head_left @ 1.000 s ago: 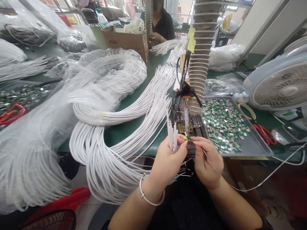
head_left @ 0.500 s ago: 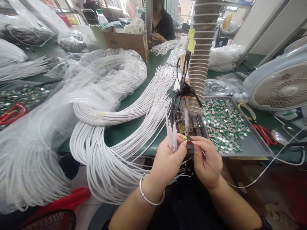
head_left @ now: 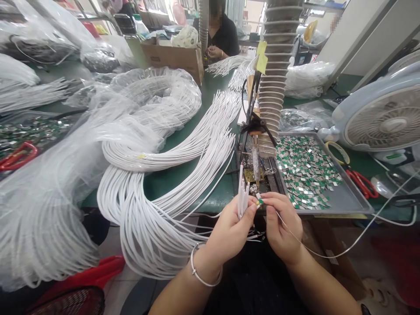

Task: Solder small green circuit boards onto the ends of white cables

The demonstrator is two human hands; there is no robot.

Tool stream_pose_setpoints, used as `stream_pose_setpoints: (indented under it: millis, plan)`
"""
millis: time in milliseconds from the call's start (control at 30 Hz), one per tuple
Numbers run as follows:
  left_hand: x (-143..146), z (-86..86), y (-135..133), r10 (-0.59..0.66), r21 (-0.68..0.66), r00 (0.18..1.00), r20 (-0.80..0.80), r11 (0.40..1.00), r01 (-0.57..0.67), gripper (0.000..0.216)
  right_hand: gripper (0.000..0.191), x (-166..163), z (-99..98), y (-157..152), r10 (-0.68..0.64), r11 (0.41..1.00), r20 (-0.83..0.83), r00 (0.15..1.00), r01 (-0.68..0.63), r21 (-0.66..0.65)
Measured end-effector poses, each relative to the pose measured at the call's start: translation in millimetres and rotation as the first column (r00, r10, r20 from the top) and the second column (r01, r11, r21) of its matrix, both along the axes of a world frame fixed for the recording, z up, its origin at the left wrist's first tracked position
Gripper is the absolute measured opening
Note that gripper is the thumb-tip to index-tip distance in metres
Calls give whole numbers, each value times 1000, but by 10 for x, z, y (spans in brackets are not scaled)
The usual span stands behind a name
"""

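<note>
My left hand (head_left: pixel 229 227) is closed around several short white cable ends (head_left: pixel 242 199) that stand upright from the fist. Its thumb and forefinger pinch near a small green circuit board with a metal plug (head_left: pixel 259 199). Close on the right, my right hand (head_left: pixel 285 225) is closed, its fingertips at the same board and a thin solder wire (head_left: pixel 341 253) running out of it. Just above the board hangs a soldering iron (head_left: pixel 256 162), tip downward, held on a black stand. The fingers hide where board and cable meet.
Long bundles of white cables (head_left: pixel 144 218) sweep across the left of the table. On the right, a grey tray (head_left: pixel 356 197) holds many small boards, beside red-handled scissors (head_left: pixel 364 183) and a fan (head_left: pixel 390 118). A ribbed duct (head_left: pixel 282 78) hangs ahead; a person (head_left: pixel 219 35) sits opposite.
Both hands have come down slightly from the iron's tip, bringing the small board away from it. The cable ends in my left hand have shifted right and lower.
</note>
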State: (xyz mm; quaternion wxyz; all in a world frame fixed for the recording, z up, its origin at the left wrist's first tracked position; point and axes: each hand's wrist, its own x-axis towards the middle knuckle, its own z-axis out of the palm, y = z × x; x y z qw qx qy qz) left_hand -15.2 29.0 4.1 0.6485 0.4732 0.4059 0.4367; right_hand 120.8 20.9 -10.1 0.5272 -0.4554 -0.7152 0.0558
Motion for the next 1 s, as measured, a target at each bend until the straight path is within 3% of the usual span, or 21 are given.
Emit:
stream_pose_setpoints:
  millis: [133,267,367,500,667,800,1000]
  plan:
    - [-61,-31,-27,-89,9,993,-81,996,90,30,23,53,-10,-44,36,999,-3,999,-36,-24]
    - [-96,-76,-52,34,176,961,-274,984,16,26,25,94,-10,-80,51,998,-32,998,-52,-42]
    - [-95,-118,-69,69,199,950,-306,980,-7,23,26,105,-3,-103,44,999,-47,998,-45,-16]
    - [-64,-143,-46,52,-24,994,-97,998,-55,28,28,69,12,-127,68,998,-38,997,-68,-2]
    - [10,-96,-7,264,-211,923,280,955,-209,24,25,-102,-27,-166,226,967,-44,973,-230,-110]
    - [42,-40,-3,361,-329,854,374,913,-242,20,17,-238,-119,-202,273,950,10,962,-268,-162]
    - [19,14,4,366,-438,818,443,885,-158,17,4,-281,-220,-216,181,959,44,982,-166,-231]
